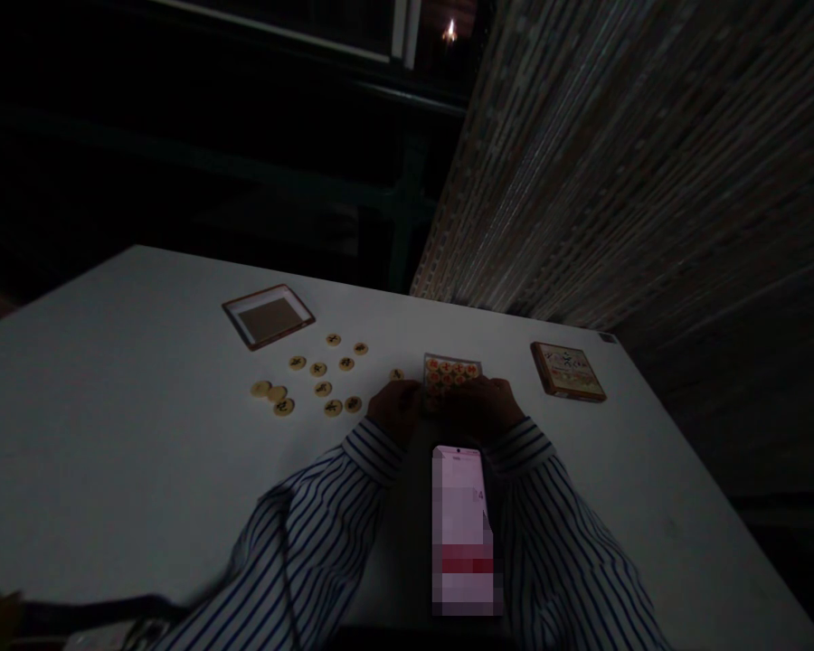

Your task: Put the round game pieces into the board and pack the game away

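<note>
- Hands, head view: the left hand (394, 413) is at the near left side of a small tray (452, 357), curled, its fingers lost in shadow; whether it pinches anything I cannot tell.
- Right hand (485, 405) reaches across the near right part of the same tray, covering some of it; the dark hides its fingertips, so I cannot tell whether it grips or only touches.
- Small tray sits on the worktop (176, 443) between the hands, with rows of red-marked discs (451, 369) showing along its far side.
- One dark-marked disc (397, 373) lies just beyond the left hand.
- Farther left, eleven loose discs (318, 369) are scattered; most show dark characters, and two at the left look plain.
- Far left of these, an open shallow box (237, 326) shows a brown panel inside.
- Right of the right hand, well apart, lies a box with a printed top (568, 371).
- Phone (462, 533), lit and partly pixelated, lies near, between the striped sleeves (326, 524).
- Beyond the worktop, a curtain (549, 136) hangs on the right.
</note>
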Demonstrator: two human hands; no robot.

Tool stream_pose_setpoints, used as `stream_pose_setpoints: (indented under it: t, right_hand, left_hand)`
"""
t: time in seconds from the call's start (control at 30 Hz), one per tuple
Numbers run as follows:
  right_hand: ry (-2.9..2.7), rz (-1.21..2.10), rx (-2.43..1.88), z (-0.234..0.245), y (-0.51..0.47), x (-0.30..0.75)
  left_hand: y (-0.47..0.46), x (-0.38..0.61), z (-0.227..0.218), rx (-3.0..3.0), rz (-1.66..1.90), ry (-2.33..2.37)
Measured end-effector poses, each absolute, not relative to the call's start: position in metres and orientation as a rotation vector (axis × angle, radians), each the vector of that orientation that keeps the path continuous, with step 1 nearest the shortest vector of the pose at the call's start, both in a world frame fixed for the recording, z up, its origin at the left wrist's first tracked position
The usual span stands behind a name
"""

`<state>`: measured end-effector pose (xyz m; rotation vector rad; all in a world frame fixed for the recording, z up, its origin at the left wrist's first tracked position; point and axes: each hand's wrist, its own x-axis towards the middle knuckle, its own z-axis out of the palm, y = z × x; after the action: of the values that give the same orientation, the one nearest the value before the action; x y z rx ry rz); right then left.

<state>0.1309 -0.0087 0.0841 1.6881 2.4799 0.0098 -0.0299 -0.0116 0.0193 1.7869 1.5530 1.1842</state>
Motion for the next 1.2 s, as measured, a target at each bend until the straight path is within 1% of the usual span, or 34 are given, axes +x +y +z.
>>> stream_pose_setpoints:
  t: [1.2]
  right_hand:
    - [2.525, -0.001, 1.7, 0.0815, -0.0093, 0.131]
  left_hand:
    - [-0.0138, -0.0297, 0.0222, 1.793, 1.138, 1.542]
